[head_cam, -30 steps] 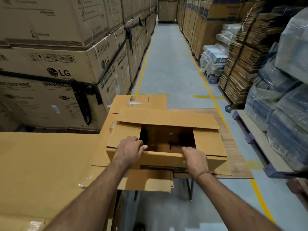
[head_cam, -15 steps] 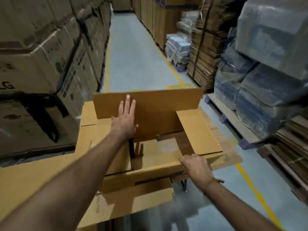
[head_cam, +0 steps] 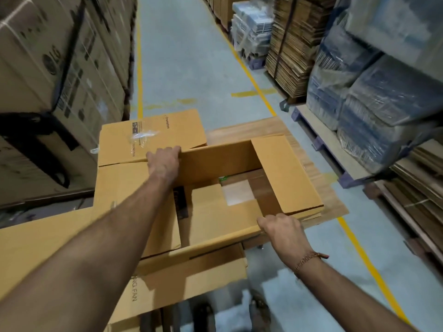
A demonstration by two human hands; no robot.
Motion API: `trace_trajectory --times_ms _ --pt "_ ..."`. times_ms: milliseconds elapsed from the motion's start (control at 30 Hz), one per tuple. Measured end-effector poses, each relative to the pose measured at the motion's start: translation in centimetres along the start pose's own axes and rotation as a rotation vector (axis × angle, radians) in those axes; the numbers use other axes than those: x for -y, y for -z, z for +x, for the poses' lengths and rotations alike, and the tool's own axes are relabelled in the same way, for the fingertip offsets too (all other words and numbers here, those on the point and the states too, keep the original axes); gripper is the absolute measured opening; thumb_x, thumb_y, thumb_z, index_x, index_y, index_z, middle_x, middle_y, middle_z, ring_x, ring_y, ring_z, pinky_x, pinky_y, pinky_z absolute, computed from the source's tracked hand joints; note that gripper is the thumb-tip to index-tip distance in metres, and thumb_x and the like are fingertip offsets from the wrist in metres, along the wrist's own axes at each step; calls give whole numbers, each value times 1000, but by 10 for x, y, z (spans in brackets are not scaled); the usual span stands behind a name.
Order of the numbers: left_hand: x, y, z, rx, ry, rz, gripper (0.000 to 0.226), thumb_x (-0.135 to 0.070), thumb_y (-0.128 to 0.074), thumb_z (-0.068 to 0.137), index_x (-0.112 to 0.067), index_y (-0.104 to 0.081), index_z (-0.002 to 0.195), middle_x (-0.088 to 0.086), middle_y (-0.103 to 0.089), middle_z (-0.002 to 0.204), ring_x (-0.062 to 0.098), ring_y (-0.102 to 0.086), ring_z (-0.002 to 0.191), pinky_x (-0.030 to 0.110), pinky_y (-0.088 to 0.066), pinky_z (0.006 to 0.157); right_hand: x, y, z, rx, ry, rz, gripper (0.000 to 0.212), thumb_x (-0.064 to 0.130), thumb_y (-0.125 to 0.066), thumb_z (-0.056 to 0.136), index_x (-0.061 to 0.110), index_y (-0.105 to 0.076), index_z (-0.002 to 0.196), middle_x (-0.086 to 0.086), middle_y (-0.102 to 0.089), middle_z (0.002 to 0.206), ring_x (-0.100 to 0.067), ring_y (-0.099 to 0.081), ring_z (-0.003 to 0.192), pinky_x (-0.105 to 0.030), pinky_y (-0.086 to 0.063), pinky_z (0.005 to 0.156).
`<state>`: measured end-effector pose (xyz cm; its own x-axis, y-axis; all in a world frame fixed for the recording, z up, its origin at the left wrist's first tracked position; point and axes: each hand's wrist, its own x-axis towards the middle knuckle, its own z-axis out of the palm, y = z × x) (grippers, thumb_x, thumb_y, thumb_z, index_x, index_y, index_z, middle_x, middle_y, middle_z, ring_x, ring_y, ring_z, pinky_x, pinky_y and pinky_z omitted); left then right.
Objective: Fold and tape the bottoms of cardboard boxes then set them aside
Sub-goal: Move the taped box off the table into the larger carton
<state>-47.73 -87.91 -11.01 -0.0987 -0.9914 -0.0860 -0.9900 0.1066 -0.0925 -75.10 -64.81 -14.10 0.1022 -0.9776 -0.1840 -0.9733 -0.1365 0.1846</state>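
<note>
— Two hands on one box, is that what you have?

— Yes; I see the cardboard box [head_cam: 211, 212] lying open-side up on a wooden table [head_cam: 318, 188] in a warehouse aisle, directly between my two arms; the left hand [head_cam: 164, 161] is at the far-left corner, fingers curled over the top edge of the far flap [head_cam: 215, 159], which stands nearly upright; the right hand [head_cam: 281, 230] is at the near-right corner, fingers hooked over the edge of the near flap [head_cam: 215, 224].

— And the side flaps?

— The right flap [head_cam: 285, 173] lies tilted outward over the table; the left one [head_cam: 134, 188] is spread flat toward a flattened box [head_cam: 153, 135] just beyond it, which carries a strip of clear tape [head_cam: 143, 135].

— Anything inside?

— Through the opening I see the table surface and a pale patch; I cannot tell what that patch is; something small and green shows at the far wall, too blurred to name.

— Surroundings?

— Large stacked cartons [head_cam: 60, 63] to the left; wrapped bundles [head_cam: 383, 97] on pallets to the right; a beaded bracelet [head_cam: 309, 258] on the right wrist.
</note>
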Motion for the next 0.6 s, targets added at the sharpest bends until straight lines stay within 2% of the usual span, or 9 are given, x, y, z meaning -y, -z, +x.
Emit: trace_trajectory --times_ms 133,233,300,333,400,433,467,533,600 --pt "2 3 5 31 10 -38 22 -30 -45 111 -25 -59 127 6 -67 116 29 -62 109 49 -41 102 0 7 4 22 -17 -35 35 4 -87 66 24 -63 81 3 -61 66 -19 -58 56 -30 -35 45" --pt "-6 -1 1 52 42 95 23 -29 -52 107 -22 -50 129 7 -63 127 29 -57 119 53 -41 107 -1 18 5 75 43 -59 26 2 -69 88 22 -63 104 0 -68 90 -23 -66 80 -34 -42 56" --pt "-15 -5 -6 55 82 145 52 -23 -60 101 -18 -36 147 16 -41 157 37 -35 147 62 -25 121 -4 19 6 73 109 -58 20 8 -62 96 22 -60 111 0 -68 97 -23 -67 87 -34 -45 61" --pt "-18 -5 -13 65 96 166 74 -18 -62 98 -15 -19 159 22 -16 169 42 -14 157 66 -14 123 -6 20 6 64 137 -29 10 23 -61 101 24 -60 111 1 -68 92 -21 -67 83 -33 -49 61" --pt "-21 1 -31 71 131 215 106 -5 -63 92 -15 14 164 29 26 166 47 16 157 68 -7 123 -10 21 9 28 143 46 58 76 -36 97 28 -60 118 3 -67 84 -20 -65 74 -35 -51 60" --pt "-21 6 -40 49 151 214 112 -2 -64 90 -16 20 163 29 33 163 47 20 156 68 -8 123 -9 23 10 13 129 109 84 89 -16 88 29 -58 130 2 -70 90 -21 -67 78 -37 -52 63" --pt "-19 14 -48 34 159 201 114 0 -65 90 -18 21 163 28 36 162 46 20 156 67 -11 123 -8 27 11 -3 102 162 96 90 -6 85 28 -53 142 1 -72 104 -22 -69 89 -39 -55 70" --pt "-6 32 -60 38 174 160 109 -1 -65 92 -22 12 165 23 32 166 42 8 159 62 -25 122 -7 38 19 -42 44 167 87 82 -15 93 25 -46 152 -1 -67 129 -22 -68 107 -40 -56 80" --pt "10 56 -72 42 235 68 97 -3 -66 92 -26 -7 165 19 15 171 39 -20 154 54 -43 111 -2 44 25 -43 -22 107 70 69 -33 101 21 -45 152 -4 -61 134 -22 -69 103 -37 -54 71"
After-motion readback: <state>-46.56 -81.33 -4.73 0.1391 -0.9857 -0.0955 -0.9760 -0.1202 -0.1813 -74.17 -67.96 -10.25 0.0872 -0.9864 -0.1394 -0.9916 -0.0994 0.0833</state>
